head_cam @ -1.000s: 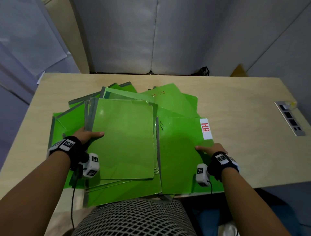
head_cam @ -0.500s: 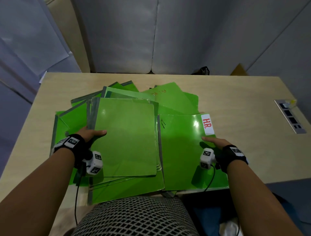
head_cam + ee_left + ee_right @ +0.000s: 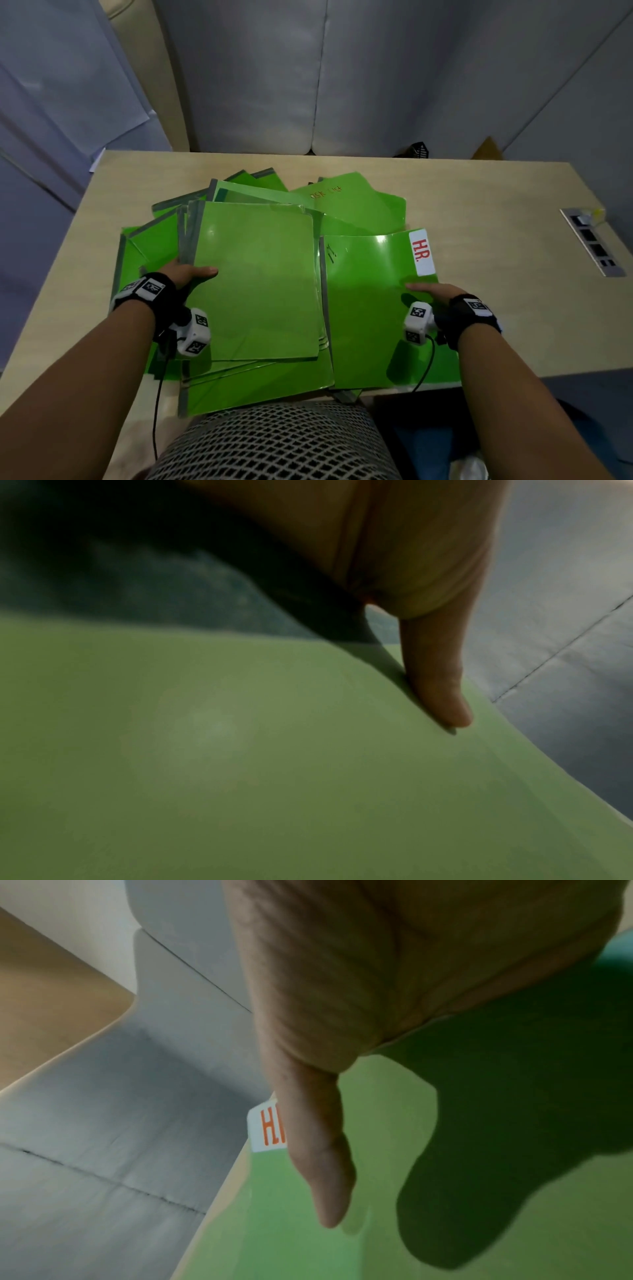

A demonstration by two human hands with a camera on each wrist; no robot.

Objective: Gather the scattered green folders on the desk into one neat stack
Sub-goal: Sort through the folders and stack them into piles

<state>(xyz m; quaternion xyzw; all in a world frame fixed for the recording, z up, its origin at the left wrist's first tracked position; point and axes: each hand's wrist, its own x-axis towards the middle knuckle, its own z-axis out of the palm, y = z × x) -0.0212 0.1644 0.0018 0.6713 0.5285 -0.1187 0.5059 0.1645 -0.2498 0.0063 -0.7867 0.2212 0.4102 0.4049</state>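
Several green folders [image 3: 356,202] lie fanned and overlapping on the pale wooden desk [image 3: 479,212]. My left hand [image 3: 186,274] holds the left edge of the top green folder [image 3: 257,281] of the middle pile, thumb [image 3: 441,691] pressed on its cover [image 3: 240,750]; the fingers underneath are hidden. My right hand [image 3: 431,291] grips the right edge of the green folder with the white "H.R." label [image 3: 422,253], thumb [image 3: 322,1164] on top of the cover [image 3: 308,1245]. That H.R. folder [image 3: 370,308] sits to the right of the pile, its near edge over the desk's front.
A grey socket panel [image 3: 589,240] is set into the desk at the right edge. Grey padded wall panels [image 3: 308,85] stand behind the desk. Bare desk surface lies to the right of and behind the folders. My lap is against the front edge.
My right hand has shifted a little farther along the H.R. folder's right edge and tipped that edge up slightly. The left hand keeps its hold on the top folder.
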